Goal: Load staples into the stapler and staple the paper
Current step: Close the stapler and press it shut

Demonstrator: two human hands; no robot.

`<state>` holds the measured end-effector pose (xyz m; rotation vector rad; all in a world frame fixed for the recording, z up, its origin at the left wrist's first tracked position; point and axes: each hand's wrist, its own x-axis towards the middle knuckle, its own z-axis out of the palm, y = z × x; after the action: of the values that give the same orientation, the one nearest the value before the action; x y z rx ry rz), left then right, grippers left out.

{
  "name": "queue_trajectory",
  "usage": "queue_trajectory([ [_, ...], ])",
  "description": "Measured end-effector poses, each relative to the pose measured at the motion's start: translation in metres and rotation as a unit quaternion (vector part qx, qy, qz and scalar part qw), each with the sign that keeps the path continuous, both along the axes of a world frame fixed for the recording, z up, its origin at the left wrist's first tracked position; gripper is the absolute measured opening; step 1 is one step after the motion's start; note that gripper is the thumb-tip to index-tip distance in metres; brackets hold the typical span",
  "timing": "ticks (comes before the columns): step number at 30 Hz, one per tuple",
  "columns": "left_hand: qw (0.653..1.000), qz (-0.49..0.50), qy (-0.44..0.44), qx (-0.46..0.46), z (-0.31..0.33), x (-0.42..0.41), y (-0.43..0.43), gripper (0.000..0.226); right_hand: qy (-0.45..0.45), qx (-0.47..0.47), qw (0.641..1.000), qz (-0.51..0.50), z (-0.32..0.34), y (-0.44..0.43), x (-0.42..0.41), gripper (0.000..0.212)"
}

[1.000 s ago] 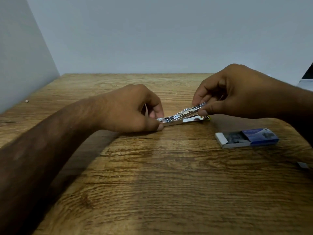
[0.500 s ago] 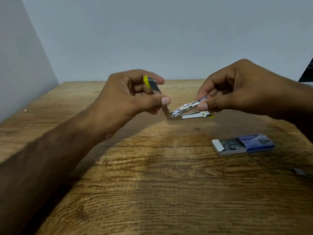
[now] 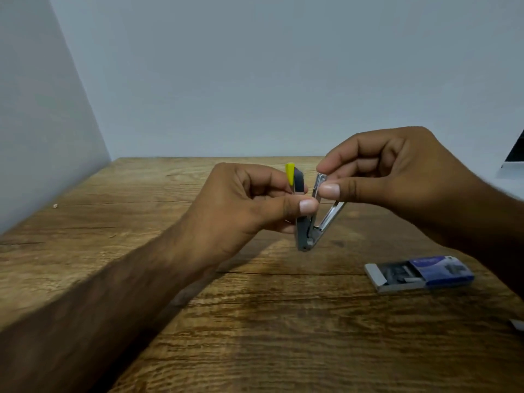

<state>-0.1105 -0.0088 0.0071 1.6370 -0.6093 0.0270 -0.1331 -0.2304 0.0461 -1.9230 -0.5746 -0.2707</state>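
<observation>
A small grey stapler (image 3: 306,234) with a yellow tip is held in the air above the wooden table (image 3: 255,321), hinge down and splayed open in a V. My left hand (image 3: 249,202) grips its grey and yellow cover arm between thumb and fingers. My right hand (image 3: 397,171) pinches the top of the shiny metal magazine arm; a second metal arm slants down under that hand. A blue staple box (image 3: 419,273) lies on the table at the right, its grey tray slid partly out. No paper is in view.
A wall runs along the table's left side and another along the back. A tiny pale speck (image 3: 55,205) lies near the left wall. A small grey piece (image 3: 517,324) sits at the right edge. A white and dark object (image 3: 514,163) shows at far right.
The stapler has been lifted off the table and turned from lying flat to hinge-down. Its cover arm has swung open, and both hands have risen with it.
</observation>
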Motion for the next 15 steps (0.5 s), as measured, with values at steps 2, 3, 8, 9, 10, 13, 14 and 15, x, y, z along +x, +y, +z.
queue_trajectory([
  [2,1.000,-0.007,0.007,0.003,-0.001,-0.002,-0.002,0.025,0.021,0.022,1.000,0.004,-0.002,0.000,0.001,0.030],
  [3,1.000,-0.009,0.008,0.008,-0.001,-0.003,-0.003,0.022,0.026,0.025,0.999,0.005,-0.003,0.001,0.001,0.029],
  [8,0.999,0.006,0.023,0.024,-0.004,-0.009,-0.007,0.011,0.004,-0.011,1.000,-0.006,-0.005,0.004,0.000,0.025],
  [9,0.999,0.010,0.023,0.025,-0.004,-0.010,-0.007,0.011,0.000,-0.010,1.000,-0.006,-0.005,0.004,0.000,0.025],
  [10,0.999,0.013,0.020,0.027,-0.003,-0.011,-0.008,0.011,-0.001,-0.005,1.000,-0.006,-0.005,0.005,0.000,0.026],
  [13,0.999,0.017,0.006,0.031,-0.001,-0.013,-0.009,0.011,-0.002,0.002,1.000,-0.009,-0.006,0.005,0.000,0.027],
  [14,0.999,0.017,0.004,0.034,-0.001,-0.013,-0.009,0.010,-0.003,0.001,1.000,-0.010,-0.005,0.006,0.000,0.027],
  [15,0.999,0.017,0.002,0.037,0.000,-0.013,-0.010,0.010,-0.004,-0.001,1.000,-0.014,-0.005,0.005,0.000,0.026],
])
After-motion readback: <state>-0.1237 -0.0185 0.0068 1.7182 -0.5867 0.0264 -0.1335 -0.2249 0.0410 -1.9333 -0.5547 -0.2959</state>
